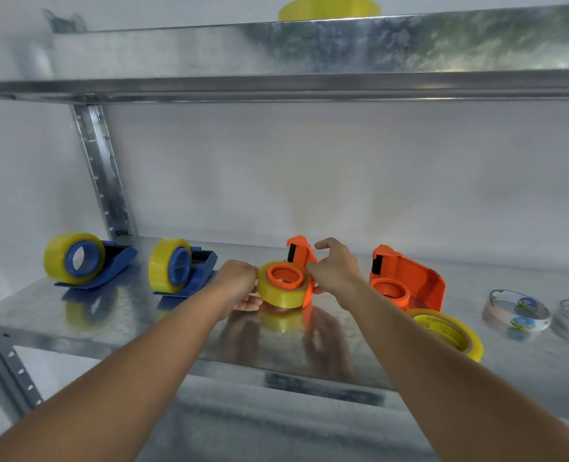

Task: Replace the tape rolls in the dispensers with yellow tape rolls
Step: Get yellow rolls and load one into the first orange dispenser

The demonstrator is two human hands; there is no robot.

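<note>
I have a single wide-angle view, worn on the head, facing forward and slightly down into a metal shelf (309, 345) at close range. Both forearms reach in from the bottom edge toward mid-frame. The upper shelf (309, 51) crosses the top of the view, seen from just below its front edge. Straight lines bow near the borders.

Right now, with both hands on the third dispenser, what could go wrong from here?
The yellow roll may not be fully seated on the orange dispenser that the left hand and right hand hold, and could slip off. The right forearm lies close to the empty orange dispenser and the loose yellow roll, and might knock them.
</note>
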